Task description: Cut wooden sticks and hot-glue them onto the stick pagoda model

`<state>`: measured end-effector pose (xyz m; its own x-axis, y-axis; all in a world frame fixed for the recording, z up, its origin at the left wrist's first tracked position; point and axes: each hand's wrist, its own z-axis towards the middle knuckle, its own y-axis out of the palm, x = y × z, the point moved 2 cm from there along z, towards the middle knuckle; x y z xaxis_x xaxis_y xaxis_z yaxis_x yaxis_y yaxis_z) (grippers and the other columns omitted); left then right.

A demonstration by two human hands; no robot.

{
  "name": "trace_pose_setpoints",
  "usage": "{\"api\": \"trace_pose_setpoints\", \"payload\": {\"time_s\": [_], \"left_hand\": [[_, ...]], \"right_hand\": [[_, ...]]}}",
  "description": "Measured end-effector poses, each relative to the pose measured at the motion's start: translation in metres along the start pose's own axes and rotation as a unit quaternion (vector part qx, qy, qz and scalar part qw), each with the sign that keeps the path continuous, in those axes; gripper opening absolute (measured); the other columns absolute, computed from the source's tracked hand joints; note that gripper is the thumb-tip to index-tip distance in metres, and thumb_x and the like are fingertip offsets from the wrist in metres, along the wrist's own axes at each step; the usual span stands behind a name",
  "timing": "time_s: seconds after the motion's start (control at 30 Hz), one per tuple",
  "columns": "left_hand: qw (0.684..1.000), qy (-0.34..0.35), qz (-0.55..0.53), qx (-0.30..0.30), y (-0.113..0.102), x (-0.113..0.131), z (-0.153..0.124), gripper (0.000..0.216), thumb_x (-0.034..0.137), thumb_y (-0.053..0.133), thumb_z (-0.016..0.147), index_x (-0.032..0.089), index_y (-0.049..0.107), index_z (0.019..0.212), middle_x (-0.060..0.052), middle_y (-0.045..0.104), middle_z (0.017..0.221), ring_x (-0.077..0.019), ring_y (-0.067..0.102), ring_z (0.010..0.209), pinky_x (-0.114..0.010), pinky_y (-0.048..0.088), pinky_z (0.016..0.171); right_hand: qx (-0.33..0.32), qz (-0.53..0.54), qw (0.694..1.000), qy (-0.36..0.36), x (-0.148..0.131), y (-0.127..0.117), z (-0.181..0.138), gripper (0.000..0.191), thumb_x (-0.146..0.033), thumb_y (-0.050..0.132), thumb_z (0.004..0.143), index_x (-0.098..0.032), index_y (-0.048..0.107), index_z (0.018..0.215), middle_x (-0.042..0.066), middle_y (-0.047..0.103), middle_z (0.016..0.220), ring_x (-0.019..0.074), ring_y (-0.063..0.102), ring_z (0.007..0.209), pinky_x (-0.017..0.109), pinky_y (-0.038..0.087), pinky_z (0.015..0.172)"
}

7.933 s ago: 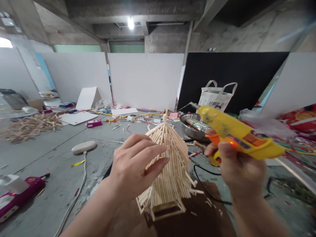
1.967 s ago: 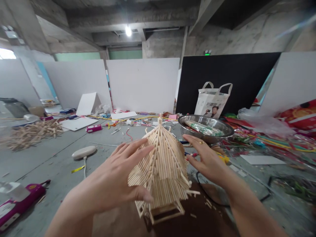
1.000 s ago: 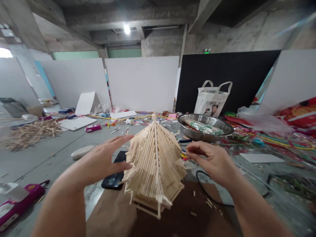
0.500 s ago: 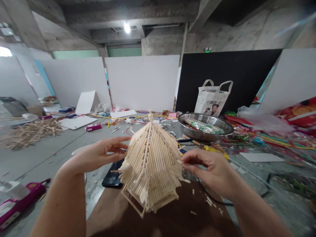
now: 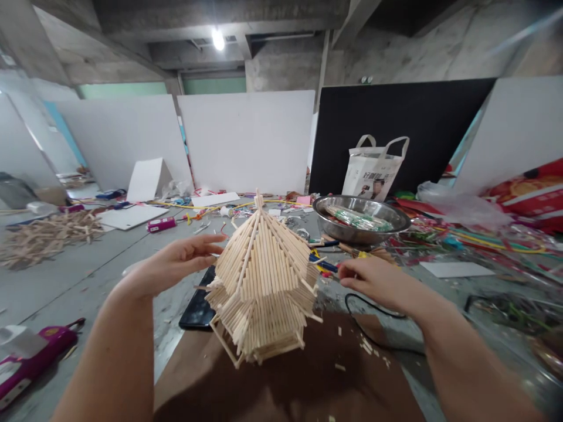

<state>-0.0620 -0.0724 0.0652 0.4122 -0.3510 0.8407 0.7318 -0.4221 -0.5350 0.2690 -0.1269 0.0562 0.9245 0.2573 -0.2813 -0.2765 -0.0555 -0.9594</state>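
A pagoda-like model of pale wooden sticks point(image 5: 268, 275) stands in the middle on a brown board point(image 5: 290, 381), with several stick ends poking out at its corners. My left hand point(image 5: 187, 258) is beside its upper left side, fingers stretched and apart, holding nothing. To the right of the model, my right hand point(image 5: 372, 278) has its fingers curled together at the end of a blue-handled tool point(image 5: 324, 264); the model partly hides that tool, and its kind is unclear. A black phone point(image 5: 197, 310) lies left of the model, partly under it in view.
Behind on the right is a steel bowl point(image 5: 365, 234) holding packaged sticks, with a white tote bag point(image 5: 372, 170) behind it. A black cable point(image 5: 373, 346) curves by the board. Loose sticks point(image 5: 53, 234) and a purple power strip point(image 5: 39, 363) lie at left.
My right hand has left the model's right corner and moved to the blue-handled tool. My left hand stays by the model's left side. The whole view has shifted slightly.
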Motion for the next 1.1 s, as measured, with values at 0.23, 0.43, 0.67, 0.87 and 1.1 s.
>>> {"api": "trace_pose_setpoints", "payload": {"time_s": [0.23, 0.43, 0.67, 0.87, 1.1], "left_hand": [[0.97, -0.021, 0.233, 0.061, -0.005, 0.01, -0.011, 0.057, 0.046, 0.047, 0.073, 0.027, 0.032, 0.125, -0.007, 0.041, 0.128, -0.024, 0.047, 0.106, -0.035, 0.046, 0.08], [0.917, -0.007, 0.35, 0.191, -0.005, 0.024, -0.024, 0.051, 0.048, 0.047, 0.073, 0.032, 0.039, 0.12, -0.002, 0.05, 0.119, -0.023, 0.055, 0.091, -0.028, 0.048, 0.058], [0.838, 0.179, 0.334, 0.394, 0.03, 0.073, -0.049, 0.007, 0.027, 0.049, 0.076, 0.026, 0.056, 0.078, 0.006, 0.059, 0.062, -0.0077, 0.052, 0.053, -0.021, 0.042, 0.051], [0.871, 0.337, 0.289, 0.208, 0.075, 0.095, -0.04, 0.008, 0.017, 0.048, 0.077, 0.018, 0.054, 0.073, 0.002, 0.054, 0.054, -0.0068, 0.049, 0.049, -0.02, 0.038, 0.048], [0.87, 0.362, 0.287, 0.173, 0.107, 0.091, -0.032, 0.025, 0.014, 0.043, 0.079, 0.02, 0.048, 0.102, 0.0, 0.062, 0.081, -0.0073, 0.057, 0.069, -0.018, 0.044, 0.058]], "right_hand": [[-0.139, -0.081, 0.987, -0.032, 0.006, 0.054, 0.003, 0.023, -0.01, 0.05, 0.06, -0.02, 0.064, 0.075, 0.004, 0.064, 0.074, 0.0174, 0.057, 0.068, 0.023, 0.032, 0.051], [-0.117, -0.044, 0.992, -0.012, 0.016, 0.083, -0.005, 0.02, -0.008, 0.053, 0.055, -0.022, 0.063, 0.065, 0.0, 0.062, 0.062, 0.0158, 0.055, 0.058, 0.023, 0.029, 0.046], [-0.057, -0.007, 0.998, -0.018, 0.021, 0.055, -0.015, 0.014, -0.018, 0.043, 0.073, -0.022, 0.056, 0.07, 0.002, 0.06, 0.071, 0.0153, 0.053, 0.064, 0.025, 0.035, 0.054], [0.053, 0.122, 0.989, -0.06, -0.036, -0.011, -0.037, 0.016, -0.03, 0.038, 0.082, -0.021, 0.05, 0.079, 0.001, 0.056, 0.07, 0.0126, 0.05, 0.063, 0.023, 0.038, 0.056], [0.005, 0.259, 0.952, -0.165, -0.088, 0.002, -0.043, 0.014, -0.02, 0.038, 0.082, -0.02, 0.049, 0.075, -0.001, 0.055, 0.07, 0.0095, 0.047, 0.062, 0.02, 0.038, 0.056]]}}
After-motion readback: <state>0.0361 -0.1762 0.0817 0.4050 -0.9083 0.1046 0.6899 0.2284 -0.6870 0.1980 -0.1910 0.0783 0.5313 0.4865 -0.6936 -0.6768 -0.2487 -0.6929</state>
